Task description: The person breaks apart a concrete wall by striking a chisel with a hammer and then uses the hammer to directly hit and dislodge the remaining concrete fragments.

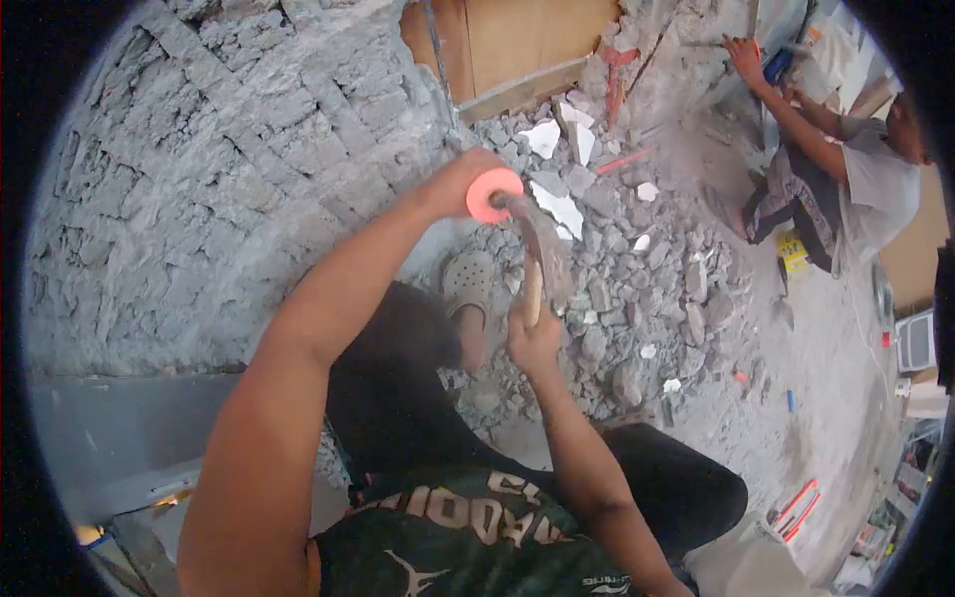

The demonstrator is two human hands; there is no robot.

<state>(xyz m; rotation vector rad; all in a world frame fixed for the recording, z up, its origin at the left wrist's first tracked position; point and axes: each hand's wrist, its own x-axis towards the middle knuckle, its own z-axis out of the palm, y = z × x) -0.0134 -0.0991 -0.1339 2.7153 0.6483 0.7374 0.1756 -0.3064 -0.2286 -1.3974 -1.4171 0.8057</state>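
The left hand (453,179) is closed around a chisel with an orange guard (492,194), held against the chipped grey wall (199,169). The right hand (532,333) grips a hammer (542,254) by its wooden handle — head raised just below the guard, over the rubble (637,289) at the wall's foot.

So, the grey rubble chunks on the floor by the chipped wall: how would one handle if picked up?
The rubble chunks look like broken masonry, so probably stiff and heavy for their size. Their angular faces suggest they would sit or tip rather than roll. Dusty, ragged edges probably grip well but may crumble.
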